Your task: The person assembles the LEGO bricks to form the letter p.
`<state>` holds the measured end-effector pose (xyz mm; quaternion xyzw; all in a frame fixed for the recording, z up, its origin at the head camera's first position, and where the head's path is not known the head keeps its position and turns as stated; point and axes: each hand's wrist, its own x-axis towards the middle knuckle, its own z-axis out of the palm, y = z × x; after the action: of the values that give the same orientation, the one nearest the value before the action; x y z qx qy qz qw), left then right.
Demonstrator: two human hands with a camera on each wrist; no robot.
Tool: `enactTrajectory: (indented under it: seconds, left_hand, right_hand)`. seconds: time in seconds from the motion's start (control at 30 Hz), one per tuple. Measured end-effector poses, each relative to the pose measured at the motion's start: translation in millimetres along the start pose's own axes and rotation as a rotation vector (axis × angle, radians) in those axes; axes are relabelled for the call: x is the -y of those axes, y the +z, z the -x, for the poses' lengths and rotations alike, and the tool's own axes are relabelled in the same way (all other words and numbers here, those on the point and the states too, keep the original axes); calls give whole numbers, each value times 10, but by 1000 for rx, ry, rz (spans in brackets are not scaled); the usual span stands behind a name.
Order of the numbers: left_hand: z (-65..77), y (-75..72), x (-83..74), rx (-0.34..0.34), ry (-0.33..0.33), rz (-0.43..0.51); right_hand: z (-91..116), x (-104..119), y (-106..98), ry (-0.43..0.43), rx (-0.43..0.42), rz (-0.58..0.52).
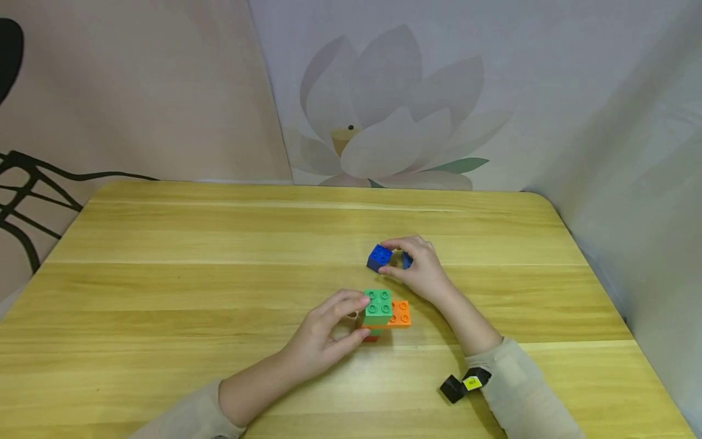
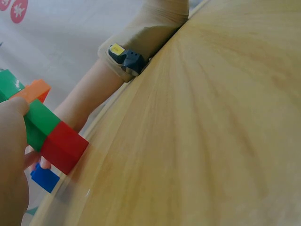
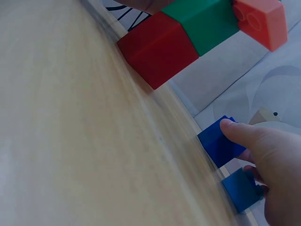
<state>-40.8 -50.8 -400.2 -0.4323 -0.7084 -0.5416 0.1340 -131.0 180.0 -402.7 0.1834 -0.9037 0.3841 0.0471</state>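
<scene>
Head view shows the right fingers point(image 1: 398, 243) pinching a blue block point(image 1: 378, 259) just beyond the brick stack point(image 1: 378, 308), whose left side the left fingers point(image 1: 351, 304) grip.

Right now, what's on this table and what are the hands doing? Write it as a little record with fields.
Left hand: grips the block stack
Stack, bottom to top: red block, lower green block, orange block, upper green block
Overhang: orange block juts out to one side
Right hand: pinches a dark blue block
Nearby: lighter blue block, partly hidden by the right hand in the head view
Surface: wooden table
</scene>
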Motion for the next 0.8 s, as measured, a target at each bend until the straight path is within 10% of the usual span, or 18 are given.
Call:
enactTrajectory:
  seconds: [0.8]
  left_hand:
    - [-9,13,-4,-8,26,-10]
  right_hand:
    - [30,50,-61,-16,-47,-74]
